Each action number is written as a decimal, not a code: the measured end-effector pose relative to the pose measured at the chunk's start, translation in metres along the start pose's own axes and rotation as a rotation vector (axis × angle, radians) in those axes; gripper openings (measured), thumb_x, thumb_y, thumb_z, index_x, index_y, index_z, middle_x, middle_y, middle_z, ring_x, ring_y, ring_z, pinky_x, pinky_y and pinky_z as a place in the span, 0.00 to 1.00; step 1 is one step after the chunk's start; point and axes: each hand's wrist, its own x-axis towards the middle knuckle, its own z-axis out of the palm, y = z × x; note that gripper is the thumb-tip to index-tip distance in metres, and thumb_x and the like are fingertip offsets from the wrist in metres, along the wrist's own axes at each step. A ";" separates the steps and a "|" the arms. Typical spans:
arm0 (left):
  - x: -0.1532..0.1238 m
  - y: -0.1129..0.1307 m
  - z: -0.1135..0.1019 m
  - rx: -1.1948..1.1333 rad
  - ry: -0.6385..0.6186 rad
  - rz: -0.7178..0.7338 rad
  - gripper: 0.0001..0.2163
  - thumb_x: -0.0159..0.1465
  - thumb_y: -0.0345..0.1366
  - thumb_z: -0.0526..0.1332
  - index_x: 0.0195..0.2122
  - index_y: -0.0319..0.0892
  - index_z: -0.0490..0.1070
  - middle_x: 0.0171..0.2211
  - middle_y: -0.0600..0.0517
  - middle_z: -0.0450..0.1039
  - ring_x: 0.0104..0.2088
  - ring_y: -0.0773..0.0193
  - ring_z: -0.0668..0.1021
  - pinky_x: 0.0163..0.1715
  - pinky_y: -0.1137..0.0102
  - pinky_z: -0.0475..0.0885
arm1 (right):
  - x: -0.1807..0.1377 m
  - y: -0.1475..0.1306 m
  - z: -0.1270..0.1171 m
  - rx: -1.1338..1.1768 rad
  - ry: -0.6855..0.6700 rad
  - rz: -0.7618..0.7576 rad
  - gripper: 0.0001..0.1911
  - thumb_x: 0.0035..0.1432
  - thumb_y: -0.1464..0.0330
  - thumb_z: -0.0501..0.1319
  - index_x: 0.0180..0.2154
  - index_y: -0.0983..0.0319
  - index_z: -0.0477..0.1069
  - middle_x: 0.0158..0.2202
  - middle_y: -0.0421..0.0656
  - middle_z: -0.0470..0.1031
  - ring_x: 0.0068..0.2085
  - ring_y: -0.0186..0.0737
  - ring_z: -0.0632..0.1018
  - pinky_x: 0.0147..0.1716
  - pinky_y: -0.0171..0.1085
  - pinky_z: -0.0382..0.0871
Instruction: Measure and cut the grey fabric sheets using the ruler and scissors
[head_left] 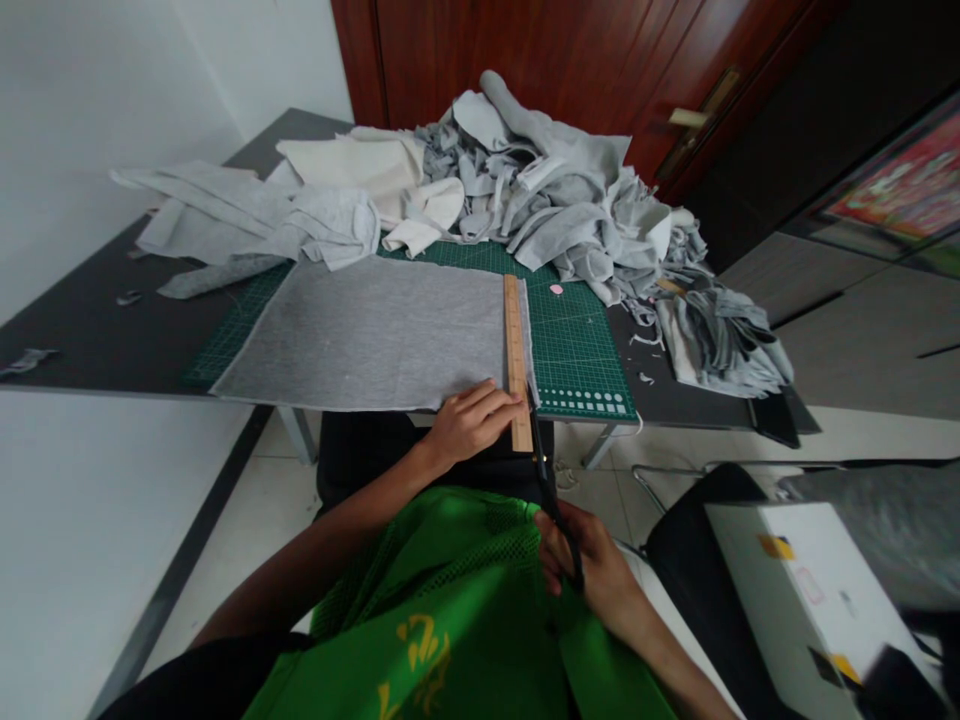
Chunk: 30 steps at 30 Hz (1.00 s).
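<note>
From where I stand, the right hand (592, 565) is closed around the handles of black scissors (545, 475), their blades at the grey knit fabric's near edge, just beside a wooden ruler (515, 340). The left hand (472, 423) lies unclenched, fingertips on the ruler's near part. The grey knit fabric (375, 320) lies flat on a green cutting mat (581, 345), with heaped cloth scraps (555, 190) beyond.
</note>
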 end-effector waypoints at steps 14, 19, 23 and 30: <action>-0.006 0.001 0.001 0.055 -0.065 -0.006 0.08 0.71 0.28 0.63 0.46 0.44 0.81 0.40 0.52 0.84 0.47 0.60 0.83 0.48 0.67 0.80 | -0.002 -0.001 -0.001 0.038 0.002 0.017 0.36 0.53 0.32 0.64 0.28 0.58 0.61 0.17 0.30 0.58 0.16 0.29 0.65 0.16 0.33 0.62; -0.006 0.002 -0.003 0.093 -0.047 0.006 0.07 0.71 0.28 0.64 0.43 0.44 0.81 0.38 0.53 0.84 0.46 0.59 0.83 0.50 0.66 0.80 | -0.001 0.000 -0.001 0.065 0.001 0.033 0.37 0.52 0.31 0.65 0.28 0.57 0.60 0.17 0.29 0.56 0.16 0.29 0.64 0.16 0.32 0.61; -0.009 0.003 -0.003 0.094 -0.053 -0.004 0.07 0.70 0.28 0.64 0.42 0.45 0.81 0.39 0.53 0.83 0.49 0.56 0.82 0.46 0.66 0.80 | -0.002 -0.003 -0.003 0.055 -0.045 0.044 0.37 0.53 0.31 0.63 0.31 0.59 0.63 0.18 0.30 0.60 0.17 0.30 0.66 0.17 0.32 0.63; -0.004 0.007 -0.006 0.013 -0.189 -0.042 0.07 0.68 0.25 0.62 0.44 0.39 0.79 0.41 0.48 0.81 0.45 0.57 0.80 0.55 0.58 0.78 | 0.000 -0.003 -0.001 0.091 -0.126 0.069 0.35 0.53 0.34 0.66 0.32 0.59 0.64 0.18 0.31 0.64 0.18 0.31 0.69 0.21 0.33 0.62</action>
